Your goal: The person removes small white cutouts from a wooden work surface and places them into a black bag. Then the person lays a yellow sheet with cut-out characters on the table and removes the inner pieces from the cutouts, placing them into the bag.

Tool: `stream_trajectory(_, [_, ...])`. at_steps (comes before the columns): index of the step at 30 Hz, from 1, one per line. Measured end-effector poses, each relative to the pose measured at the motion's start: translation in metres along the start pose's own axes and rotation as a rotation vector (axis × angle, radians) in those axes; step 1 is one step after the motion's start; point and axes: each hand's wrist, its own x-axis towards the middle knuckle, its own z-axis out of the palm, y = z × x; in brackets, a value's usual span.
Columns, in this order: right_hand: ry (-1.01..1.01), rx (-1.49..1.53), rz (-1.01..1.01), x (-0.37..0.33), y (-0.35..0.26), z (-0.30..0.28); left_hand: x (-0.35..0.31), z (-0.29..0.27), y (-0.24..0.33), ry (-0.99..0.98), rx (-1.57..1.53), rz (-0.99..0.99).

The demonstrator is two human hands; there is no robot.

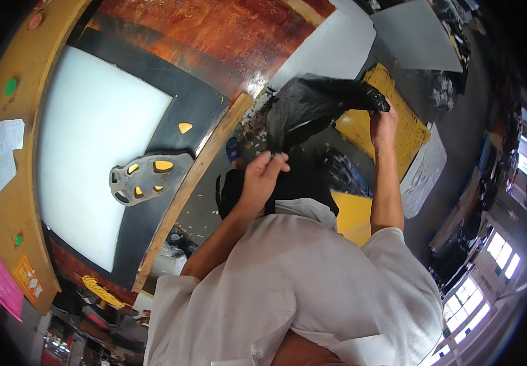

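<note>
— From the head view, what are the arms doing?

— Both are raised in front of the white shirt [300, 287]. The right hand [383, 125] is stretched far out, arm nearly straight, fingers clenched on the far end of a black plastic bag [312, 107]. The left hand [263, 174] sits closer in, elbow bent, gripping the bag's near edge at its lower rim.

— And the bag itself?

— It is held up in the air, stretched between the two hands, above a yellow board [391, 116] and the littered floor [214, 207].

— How about edges and room?

— To the left a wooden strip [190, 183] bounds the worktop [153, 43]; there lie a white sheet [92, 146] and a grey cutout with yellow holes [144, 177], well apart from the hands. Right of the arms, grey floor lies open beside pale panels [419, 36].
</note>
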Motion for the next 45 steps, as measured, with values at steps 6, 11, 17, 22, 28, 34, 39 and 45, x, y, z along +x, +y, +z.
stream_trajectory(6, [-0.032, 0.14, 0.291, -0.03, 0.008, -0.021, 0.012, -0.036, 0.0, 0.082, -0.164, -0.132])
stream_trajectory(11, [-0.221, -0.259, 0.565, -0.061, 0.008, -0.018, -0.003, -0.029, -0.009, -0.021, 0.005, -0.256])
stream_trajectory(17, [-0.85, -0.035, 0.538, -0.173, 0.097, 0.014, -0.006, 0.027, -0.05, -0.103, 0.397, -0.506])
stream_trajectory(22, [-0.767, -0.3, 0.385, -0.173, 0.127, 0.005, -0.002, 0.069, -0.049, -0.143, 0.665, -0.155])
stream_trajectory(28, [-0.35, -0.182, 0.244, -0.074, 0.038, 0.009, -0.029, 0.04, -0.004, 0.316, 0.172, -0.231])
stream_trajectory(34, [-0.347, -0.418, -0.056, 0.02, -0.049, 0.019, -0.123, -0.055, -0.076, 0.804, -0.076, -0.44])
stream_trajectory(39, [-0.353, -0.693, -0.484, 0.088, -0.046, 0.026, -0.22, -0.083, -0.157, 1.037, -0.32, -0.525])
stream_trajectory(45, [-0.602, -1.667, -0.422, 0.105, -0.043, 0.084, -0.265, -0.075, -0.177, 1.174, -0.485, -0.342])
